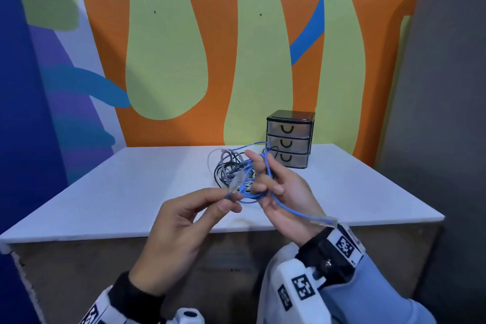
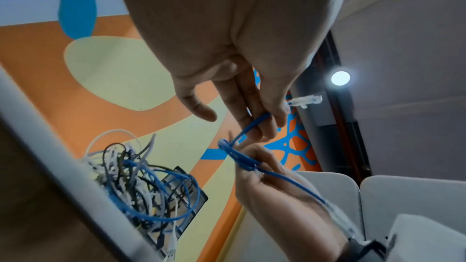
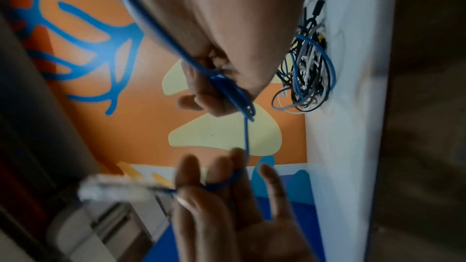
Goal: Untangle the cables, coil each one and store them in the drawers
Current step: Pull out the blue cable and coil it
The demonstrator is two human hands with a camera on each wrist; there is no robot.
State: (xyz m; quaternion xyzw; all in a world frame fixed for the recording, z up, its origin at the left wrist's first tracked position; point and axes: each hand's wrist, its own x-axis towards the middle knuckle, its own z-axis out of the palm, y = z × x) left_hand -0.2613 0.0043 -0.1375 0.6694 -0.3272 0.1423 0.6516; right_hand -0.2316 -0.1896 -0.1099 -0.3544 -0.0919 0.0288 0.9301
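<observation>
The blue cable [image 1: 265,187] is gathered in loops round the curled fingers of the right hand [image 1: 284,200], so that a coil can build up. Its free end is pinched by the left hand [image 1: 184,221], just beside, to feed the slack (one clear plug shows there). Beyond both hands, one tangle of cables [image 1: 231,168] lies on the tabletop [image 1: 131,192], before one drawer unit [image 1: 289,139] of three shut drawers.
</observation>
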